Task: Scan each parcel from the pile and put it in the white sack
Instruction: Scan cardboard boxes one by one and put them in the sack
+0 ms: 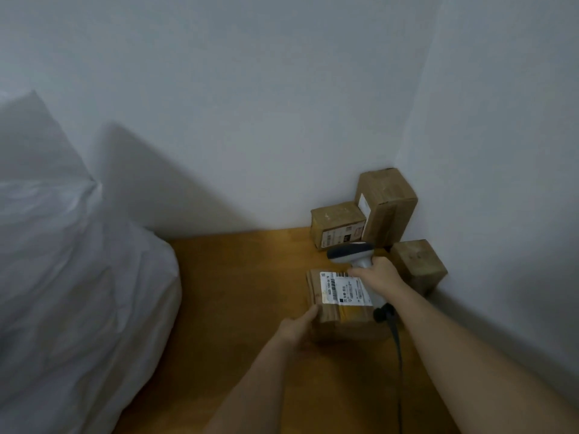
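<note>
A brown cardboard parcel (340, 303) with a white shipping label on top is held by my left hand (297, 328), thumb on its left edge and fingers hidden underneath. My right hand (377, 274) grips the handle of a grey barcode scanner (351, 253), whose head hangs just above the label's far edge. Three more cardboard parcels stand in the wall corner: a small one (336, 223), a tall one (387, 205) and a cube (418, 266). The white sack (78, 277) fills the left side of the view.
A wooden floor (238, 292) lies between the sack and the parcels. White walls (250, 104) meet in a corner at the right behind the pile. The scanner's black cable (398, 355) trails down toward the bottom edge.
</note>
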